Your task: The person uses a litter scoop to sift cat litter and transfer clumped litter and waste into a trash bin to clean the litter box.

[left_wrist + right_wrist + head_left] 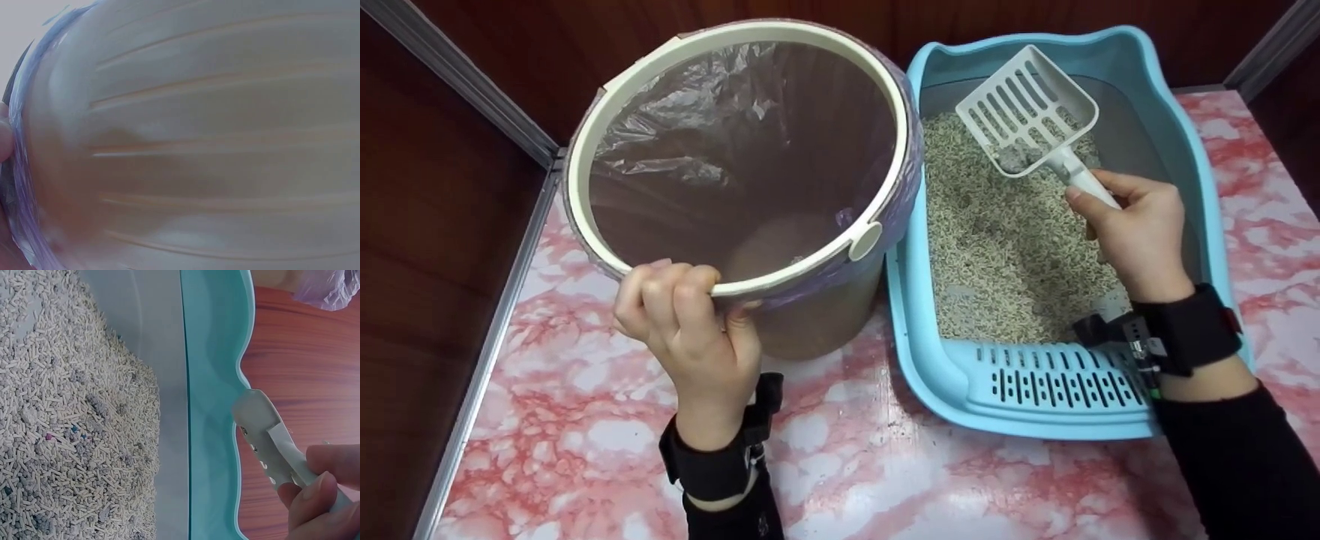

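My left hand (690, 330) grips the front rim of a round trash bin (810, 315), fingers over the edge and thumb on the outside. The bin is lined with a thin purplish bag (690, 112) under its cream ring. In the left wrist view the bin's ribbed outer wall (225, 121) fills the picture. My right hand (1144, 232) holds a white slotted litter scoop (1085, 178) by its handle, raised over a blue litter box (919, 375). A greyish clump (1014, 158) lies in the scoop near its handle end. Pale pellet litter (1005, 262) covers much of the box's floor.
Bin and litter box stand side by side on a red-and-white marbled surface (607, 435). A dark reddish wooden panel (847, 11) rises behind them, and another wooden panel (435, 187) with a metal edge stands at left. A slotted step (1057, 382) forms the box's front.
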